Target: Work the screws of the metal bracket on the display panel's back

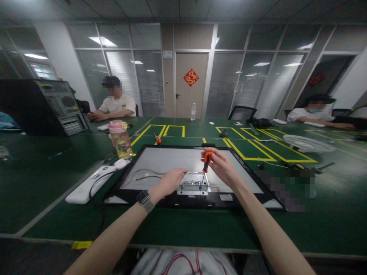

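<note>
Now | green table [43, 179], yellow tape [252, 158], glass walls [126, 76] | right grip [222, 168] closed on screwdriver [207, 160] | left grip [168, 183] on bracket [192, 187], closure unclear

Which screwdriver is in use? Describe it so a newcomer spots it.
On the green table, a black-framed panel lies flat before the person. Over the metal bracket near its lower edge, the right hand holds the screwdriver upright, tip down. It has an orange-and-black handle; the other screwdriver, red-handled, lies loose beyond the panel.
</note>
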Motion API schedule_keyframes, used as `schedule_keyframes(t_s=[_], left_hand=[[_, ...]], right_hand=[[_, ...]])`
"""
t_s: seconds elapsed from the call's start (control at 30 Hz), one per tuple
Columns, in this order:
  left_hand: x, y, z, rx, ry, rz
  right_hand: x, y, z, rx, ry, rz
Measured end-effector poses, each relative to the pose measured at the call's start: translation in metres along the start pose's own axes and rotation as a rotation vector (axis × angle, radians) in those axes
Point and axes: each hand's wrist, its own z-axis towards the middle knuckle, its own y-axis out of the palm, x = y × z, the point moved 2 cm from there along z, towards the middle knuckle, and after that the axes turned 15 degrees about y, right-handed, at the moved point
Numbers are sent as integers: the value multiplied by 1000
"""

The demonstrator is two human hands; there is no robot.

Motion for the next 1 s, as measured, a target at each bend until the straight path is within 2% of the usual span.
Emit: schedule_keyframes(t_s=[0.13, 0.37, 0.43, 0.6, 0.67, 0.83, 1.0], left_hand=[[0, 1, 0, 1, 4, 16], [1, -1, 1, 5, -6, 8], [1, -1, 1, 1, -7, 8], [3, -2, 1, 4, -2, 15], [3, -2, 1, 3, -2, 13], [1, -2, 0, 0, -4, 21], [2, -1, 0, 2, 9, 29]], right_hand=[[3, -2, 2, 9, -23, 18], [-2, -2, -2, -56, -16, -28], [-2, -4, -2, -25, -55, -115], [0, -11, -1, 157, -210, -315], [0, -12, -1, 178, -234, -348], [2, -9, -1, 91, -161, -256], [3, -7, -2, 166, -188, -217]])
